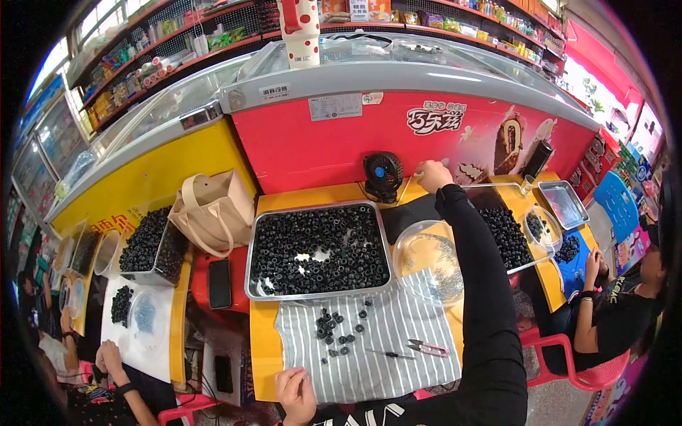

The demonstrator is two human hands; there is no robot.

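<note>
1. The left hand (295, 392) lay at the near edge of the counter (266, 348), fingers curled loosely on the near left corner of a striped cloth (398, 355); it held nothing that I could see.
2. On the cloth, just beyond that hand, lay a loose scatter of small black rings (335, 328). To their right lay a thin dark tool (391, 353) and a pair of snips (428, 348), each apart from the rings.
3. Beyond the cloth stood a metal tray (252, 273) heaped with black rings, its near edge overlapping the cloth's far edge.
4. Right of the tray sat a clear round bowl (428, 259), touching the cloth's far right corner.
5. The right arm, in a black sleeve (483, 284), stretched across the bowl's right side toward the far edge of the counter.
6. The right hand (432, 175) was closed at the far edge, just right of a small black fan (382, 176); it seemed to pinch something small and pale, though I could not tell what.
7. A second tray (508, 234) of rings lay right of the sleeve.
8. Left of the main tray, a phone (219, 282) lay flat, with a beige bag (213, 209) beyond it.
9. Behind everything ran a red freezer (398, 135).
10. Other people sat at the left and right counters.
</note>
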